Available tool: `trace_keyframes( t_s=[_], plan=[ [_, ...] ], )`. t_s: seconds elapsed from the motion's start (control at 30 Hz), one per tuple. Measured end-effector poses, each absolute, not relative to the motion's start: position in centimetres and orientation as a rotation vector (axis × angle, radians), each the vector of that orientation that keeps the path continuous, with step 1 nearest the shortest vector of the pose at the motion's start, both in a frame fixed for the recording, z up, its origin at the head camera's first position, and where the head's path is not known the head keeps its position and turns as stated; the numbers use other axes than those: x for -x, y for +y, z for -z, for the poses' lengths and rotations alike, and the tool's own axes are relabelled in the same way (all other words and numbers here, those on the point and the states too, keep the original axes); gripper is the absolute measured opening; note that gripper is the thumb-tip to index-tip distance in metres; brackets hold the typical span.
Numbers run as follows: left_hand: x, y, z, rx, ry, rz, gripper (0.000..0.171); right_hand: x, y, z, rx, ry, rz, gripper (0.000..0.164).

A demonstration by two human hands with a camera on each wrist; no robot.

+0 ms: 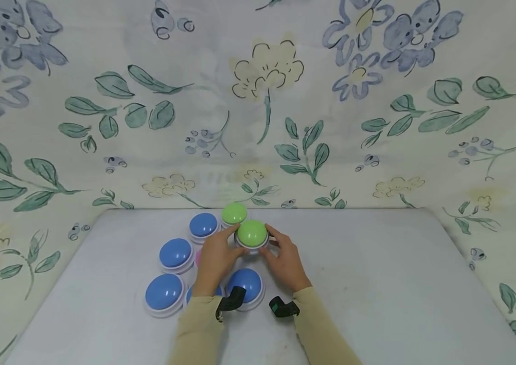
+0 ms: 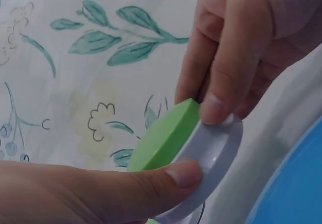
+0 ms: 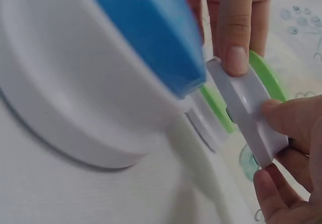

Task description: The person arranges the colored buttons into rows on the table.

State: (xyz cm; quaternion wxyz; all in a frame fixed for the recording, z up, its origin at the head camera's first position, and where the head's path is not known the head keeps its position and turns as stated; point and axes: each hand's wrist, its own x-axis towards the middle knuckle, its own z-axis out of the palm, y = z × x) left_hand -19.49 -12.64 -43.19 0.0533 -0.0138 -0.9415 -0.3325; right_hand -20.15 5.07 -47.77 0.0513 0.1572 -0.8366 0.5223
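Pinched by rim between left hand (image 1: pixel 217 257) and right hand (image 1: pixel 286 259): green-domed button (image 1: pixel 252 233), raised above tabletop (image 1: pixel 376 284), right and near side of rear green button (image 1: pixel 234 213). Could slip from uneven pinch; could knock rear green button through leftward drift.

1. The place looked like a small indoor recording spot; whether it lay in a home, office or lab could not be told.
2. A sheet (image 1: pixel 212 61) printed with blue and yellow flowers and green leaves rose as a backdrop behind the counter (image 1: pixel 376 274) and along both its sides.
3. The plain whitish counter had rounded far corners and carried domed blue and green buttons (image 1: pixel 175 252).
4. Small black wrist cameras (image 1: pixel 232 299) in view suited a filming setup.
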Motion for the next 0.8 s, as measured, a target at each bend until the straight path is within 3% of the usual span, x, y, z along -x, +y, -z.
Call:
trace_keyframes(
  t_s=[0.8],
  plan=[
    [18.9, -10.1, 41.9, 0.005, -2.696, 1.157, 0.070, 19.9, 7.2, 45.1, -0.485, -2.417, -1.594, 0.060]
  ],
)
